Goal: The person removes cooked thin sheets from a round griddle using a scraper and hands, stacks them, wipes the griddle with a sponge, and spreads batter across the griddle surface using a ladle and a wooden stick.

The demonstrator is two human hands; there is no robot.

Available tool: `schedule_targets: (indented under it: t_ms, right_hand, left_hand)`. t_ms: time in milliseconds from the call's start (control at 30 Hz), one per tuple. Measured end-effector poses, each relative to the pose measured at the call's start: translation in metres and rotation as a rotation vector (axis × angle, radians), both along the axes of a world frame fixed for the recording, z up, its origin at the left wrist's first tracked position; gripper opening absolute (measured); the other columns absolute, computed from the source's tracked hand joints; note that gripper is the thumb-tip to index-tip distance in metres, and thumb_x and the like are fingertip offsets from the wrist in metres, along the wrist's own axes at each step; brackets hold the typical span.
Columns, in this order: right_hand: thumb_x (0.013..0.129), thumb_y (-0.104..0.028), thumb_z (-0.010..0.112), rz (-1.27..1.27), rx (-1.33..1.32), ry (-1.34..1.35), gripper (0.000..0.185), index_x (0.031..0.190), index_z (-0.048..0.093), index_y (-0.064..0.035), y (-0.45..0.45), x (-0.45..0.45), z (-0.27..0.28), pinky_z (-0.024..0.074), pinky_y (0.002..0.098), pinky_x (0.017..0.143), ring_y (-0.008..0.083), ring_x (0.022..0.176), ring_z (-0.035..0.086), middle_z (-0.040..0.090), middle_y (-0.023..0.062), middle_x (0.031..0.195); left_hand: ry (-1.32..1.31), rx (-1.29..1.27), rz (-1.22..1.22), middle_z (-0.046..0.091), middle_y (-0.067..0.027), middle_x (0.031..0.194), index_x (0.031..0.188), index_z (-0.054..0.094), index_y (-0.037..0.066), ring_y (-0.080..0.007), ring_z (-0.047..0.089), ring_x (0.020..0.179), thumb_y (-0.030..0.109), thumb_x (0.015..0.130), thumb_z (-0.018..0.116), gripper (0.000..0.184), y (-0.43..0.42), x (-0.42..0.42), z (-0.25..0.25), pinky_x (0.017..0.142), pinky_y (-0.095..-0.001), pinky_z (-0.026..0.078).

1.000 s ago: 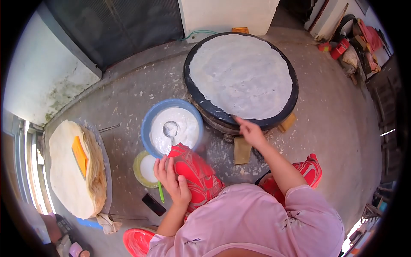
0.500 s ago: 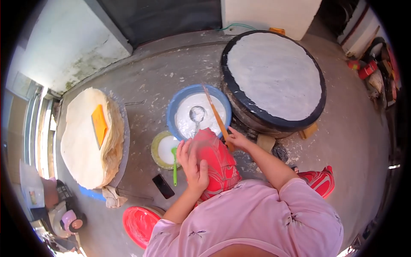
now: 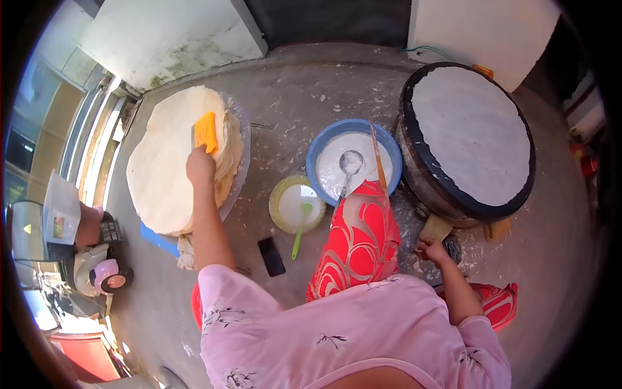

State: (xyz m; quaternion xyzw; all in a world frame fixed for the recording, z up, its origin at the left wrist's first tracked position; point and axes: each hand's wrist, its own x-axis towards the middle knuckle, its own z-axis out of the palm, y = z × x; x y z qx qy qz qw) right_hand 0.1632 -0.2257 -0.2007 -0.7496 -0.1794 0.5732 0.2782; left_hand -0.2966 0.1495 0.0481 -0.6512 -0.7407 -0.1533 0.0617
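Touching orange scraper (image 3: 207,131): left hand (image 3: 201,166), earlier at knee (image 3: 365,211).

An orange, flat scraper (image 3: 206,132) slants over the pale, layered stack (image 3: 159,168).

Pink, dark-sprigged top (image 3: 324,324) with 2 short sleeves (image 3: 236,292), red legwear (image 3: 356,243) with pale swirls
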Motion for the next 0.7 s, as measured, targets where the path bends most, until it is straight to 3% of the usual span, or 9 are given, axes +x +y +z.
schedule_targets:
  t_ms: [100, 133, 200, 300, 367, 500, 567, 633, 700]
  right_hand:
    - [0.083, -0.014, 0.051, -0.039, 0.043, 0.039, 0.039, 0.119, 0.049, -0.0004, -0.005, 0.0, -0.008, 0.0435, 0.0258, 0.051, 0.0137, 0.061, 0.054, 0.059, 0.0055, 0.078]
    - [0.082, -0.014, 0.051, -0.05, 0.054, 0.067, 0.039, 0.119, 0.05, -0.0013, -0.003, 0.0, -0.003, 0.0435, 0.0256, 0.051, 0.014, 0.062, 0.055, 0.06, 0.0066, 0.079]
    - [0.085, -0.016, 0.052, -0.016, 0.045, -0.008, 0.036, 0.119, 0.049, -0.0012, 0.002, -0.007, 0.012, 0.0439, 0.0234, 0.05, 0.0125, 0.061, 0.056, 0.06, 0.0055, 0.078]
    - [0.085, -0.016, 0.052, -0.015, 0.059, -0.041, 0.037, 0.12, 0.049, -0.0026, 0.0, -0.008, 0.008, 0.044, 0.0237, 0.051, 0.0122, 0.059, 0.055, 0.06, 0.0049, 0.077]
    - [0.082, -0.016, 0.052, -0.019, 0.158, -0.057, 0.037, 0.116, 0.054, -0.003, 0.001, -0.009, 0.011, 0.0465, 0.0292, 0.054, 0.0137, 0.061, 0.056, 0.062, 0.0082, 0.082]
    - [0.08, -0.021, 0.058, 0.037, 0.4, -0.312, 0.033, 0.107, 0.057, -0.0042, 0.017, -0.011, 0.035, 0.0478, 0.0304, 0.063, 0.0193, 0.07, 0.06, 0.063, 0.0128, 0.087]
    - [0.081, -0.017, 0.061, 0.094, 0.545, -0.569, 0.03, 0.107, 0.052, -0.0053, 0.033, -0.019, 0.089, 0.0477, 0.0275, 0.061, 0.0161, 0.074, 0.06, 0.06, 0.0077, 0.085]
    - [0.078, -0.016, 0.064, 0.012, 0.681, -0.427, 0.035, 0.107, 0.049, -0.0053, 0.051, -0.028, 0.143, 0.0487, 0.0304, 0.067, 0.0197, 0.084, 0.061, 0.058, 0.0106, 0.097]
    - [0.072, -0.018, 0.067, -0.003, 0.904, -0.598, 0.047, 0.111, 0.044, -0.0051, 0.065, -0.039, 0.194, 0.0462, 0.0367, 0.078, 0.0256, 0.093, 0.057, 0.051, 0.0137, 0.113]
  left_hand:
    - [0.191, -0.223, -0.027, 0.063, -0.0157, 0.091, 0.094, 0.064, 0.007, -0.0315, 0.06, 0.087, 0.025, 0.077, 0.059, 0.026, 0.029, -0.022, -0.008, 0.074, -0.0387, 0.047]
    - [0.193, -0.172, -0.07, 0.063, -0.0154, 0.087, 0.085, 0.066, 0.007, -0.032, 0.061, 0.083, 0.031, 0.074, 0.062, 0.027, 0.04, -0.035, -0.02, 0.071, -0.0398, 0.048]
    - [0.252, -0.245, -0.017, 0.063, -0.0171, 0.085, 0.083, 0.066, 0.005, -0.0327, 0.061, 0.08, 0.031, 0.075, 0.061, 0.028, 0.041, -0.027, -0.011, 0.069, -0.041, 0.048]
    - [0.351, -0.083, -0.134, 0.061, -0.0194, 0.078, 0.08, 0.063, 0.002, -0.036, 0.06, 0.076, 0.015, 0.082, 0.045, 0.023, 0.045, -0.045, -0.017, 0.065, -0.0427, 0.048]
    - [0.206, 0.211, -0.165, 0.06, -0.0196, 0.075, 0.078, 0.061, 0.0, -0.0366, 0.059, 0.073, 0.012, 0.082, 0.042, 0.022, 0.042, -0.053, -0.005, 0.064, -0.0439, 0.047]
    - [0.173, 0.333, -0.205, 0.059, -0.0193, 0.075, 0.081, 0.059, -0.001, -0.0362, 0.058, 0.07, 0.01, 0.083, 0.047, 0.017, -0.002, -0.018, 0.057, 0.062, -0.0431, 0.045]
    - [0.091, 0.399, -0.349, 0.059, -0.0187, 0.074, 0.082, 0.058, -0.002, -0.0356, 0.057, 0.069, 0.01, 0.084, 0.047, 0.016, -0.022, 0.012, 0.069, 0.062, -0.0413, 0.045]
    - [-0.056, 0.445, -0.553, 0.057, -0.0169, 0.072, 0.085, 0.057, -0.002, -0.0337, 0.055, 0.065, 0.01, 0.087, 0.047, 0.016, -0.06, 0.057, 0.079, 0.06, -0.0359, 0.045]
    - [-0.079, 0.423, -0.779, 0.053, -0.0154, 0.07, 0.084, 0.056, 0.0, -0.0327, 0.053, 0.064, 0.002, 0.082, 0.05, 0.007, -0.084, 0.095, 0.067, 0.058, -0.0359, 0.044]
